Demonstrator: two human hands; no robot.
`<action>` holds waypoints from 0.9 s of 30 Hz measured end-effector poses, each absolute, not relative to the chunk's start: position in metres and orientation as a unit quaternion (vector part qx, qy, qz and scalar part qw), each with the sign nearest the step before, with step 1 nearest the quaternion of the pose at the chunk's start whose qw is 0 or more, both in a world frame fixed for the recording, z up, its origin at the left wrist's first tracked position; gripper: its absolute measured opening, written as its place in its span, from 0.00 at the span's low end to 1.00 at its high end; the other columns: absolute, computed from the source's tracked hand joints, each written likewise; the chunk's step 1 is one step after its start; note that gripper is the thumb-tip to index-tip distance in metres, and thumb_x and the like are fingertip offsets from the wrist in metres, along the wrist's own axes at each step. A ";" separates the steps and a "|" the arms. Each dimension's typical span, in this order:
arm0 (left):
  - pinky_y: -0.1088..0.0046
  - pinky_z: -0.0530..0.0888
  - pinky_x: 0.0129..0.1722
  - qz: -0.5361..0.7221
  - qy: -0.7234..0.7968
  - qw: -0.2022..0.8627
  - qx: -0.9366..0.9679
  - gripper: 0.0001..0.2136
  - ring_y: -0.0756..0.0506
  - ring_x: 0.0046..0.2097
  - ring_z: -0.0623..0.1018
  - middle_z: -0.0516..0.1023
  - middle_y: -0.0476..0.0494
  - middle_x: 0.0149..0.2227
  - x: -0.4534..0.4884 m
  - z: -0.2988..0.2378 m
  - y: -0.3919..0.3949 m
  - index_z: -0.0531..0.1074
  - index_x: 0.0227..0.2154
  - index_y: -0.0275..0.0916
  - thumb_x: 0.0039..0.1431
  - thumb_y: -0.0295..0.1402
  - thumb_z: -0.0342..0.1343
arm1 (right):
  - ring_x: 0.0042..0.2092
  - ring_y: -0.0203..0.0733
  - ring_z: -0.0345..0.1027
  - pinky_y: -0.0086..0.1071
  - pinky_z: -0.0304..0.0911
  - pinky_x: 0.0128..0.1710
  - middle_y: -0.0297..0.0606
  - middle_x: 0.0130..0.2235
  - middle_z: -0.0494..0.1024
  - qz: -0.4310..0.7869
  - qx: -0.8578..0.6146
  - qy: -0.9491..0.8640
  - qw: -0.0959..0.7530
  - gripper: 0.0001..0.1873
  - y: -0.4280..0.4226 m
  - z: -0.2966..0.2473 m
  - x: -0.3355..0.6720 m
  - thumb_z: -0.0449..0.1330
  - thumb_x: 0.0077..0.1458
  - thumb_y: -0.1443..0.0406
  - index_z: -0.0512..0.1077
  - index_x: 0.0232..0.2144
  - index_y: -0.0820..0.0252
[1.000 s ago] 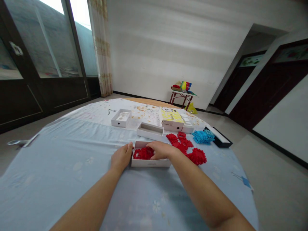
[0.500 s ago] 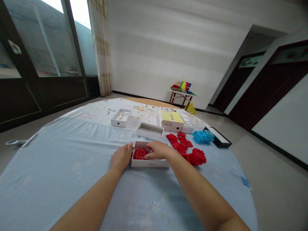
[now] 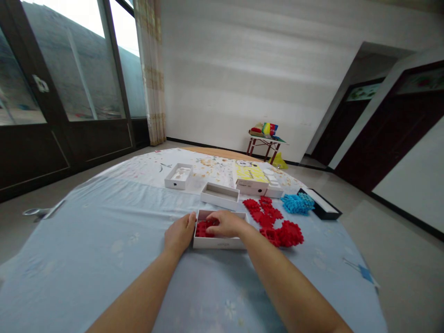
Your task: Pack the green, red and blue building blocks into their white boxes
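A shallow white box (image 3: 220, 243) stands on the table in front of me. My left hand (image 3: 179, 235) is closed against its left end, thumb up along the edge; the outer fingers are partly hidden. Inside the box, at its left part, lie red plastic interlocking blocks (image 3: 201, 229). My right hand (image 3: 227, 225) reaches in over the box, fingers curled down onto one of these red blocks. That hand covers much of the box's interior. Right of the box lies a loose pile of joined red blocks (image 3: 290, 234).
Behind stand an open white box (image 3: 219, 196), another white box (image 3: 175, 183) with an insert, and a yellow-and-white box (image 3: 250, 175). Blue blocks (image 3: 296, 203) lie at the right beside a black box (image 3: 326, 212). A blue-and-white tablecloth (image 3: 132, 259) covers the round table.
The view has shifted, so everything sits slightly lower and further right. My right fingers have moved a little over the red blocks in the box. My left hand keeps its place at the box's end.
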State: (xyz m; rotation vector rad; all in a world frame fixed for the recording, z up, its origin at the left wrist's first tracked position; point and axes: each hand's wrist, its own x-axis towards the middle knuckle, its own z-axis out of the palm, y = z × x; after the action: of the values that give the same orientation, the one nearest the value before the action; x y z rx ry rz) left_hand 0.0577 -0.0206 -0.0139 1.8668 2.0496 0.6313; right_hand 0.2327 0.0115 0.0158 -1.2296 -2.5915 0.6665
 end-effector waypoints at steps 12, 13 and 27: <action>0.71 0.63 0.30 0.210 0.707 0.127 0.664 0.25 0.41 0.39 0.76 0.79 0.39 0.35 0.058 -0.017 -0.019 0.72 0.31 0.41 0.61 0.46 0.30 | 0.31 0.35 0.67 0.26 0.58 0.29 0.32 0.32 0.77 0.250 -0.388 -0.882 0.094 0.12 0.013 0.006 0.230 0.57 0.49 0.59 0.73 0.36 0.58; 0.71 0.63 0.30 0.208 0.708 0.125 0.663 0.25 0.41 0.39 0.76 0.79 0.39 0.35 0.058 -0.018 -0.018 0.72 0.30 0.41 0.61 0.46 0.30 | 0.32 0.35 0.68 0.26 0.58 0.29 0.32 0.32 0.77 0.257 -0.384 -0.882 0.095 0.12 0.013 0.006 0.232 0.58 0.49 0.59 0.73 0.36 0.58; 0.70 0.66 0.36 0.210 0.704 0.162 0.658 0.25 0.40 0.43 0.75 0.78 0.42 0.39 0.058 -0.017 -0.014 0.70 0.36 0.45 0.58 0.50 0.30 | 0.47 0.39 0.68 0.31 0.60 0.48 0.39 0.47 0.74 0.261 -0.426 -0.846 0.187 0.18 0.002 0.017 0.254 0.51 0.54 0.65 0.69 0.47 0.60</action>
State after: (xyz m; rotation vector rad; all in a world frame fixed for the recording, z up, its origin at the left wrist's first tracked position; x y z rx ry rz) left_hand 0.0578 -0.0144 -0.0166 1.8792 2.0100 0.6002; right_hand 0.2537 0.0017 0.0169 -1.1994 -2.3808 0.7348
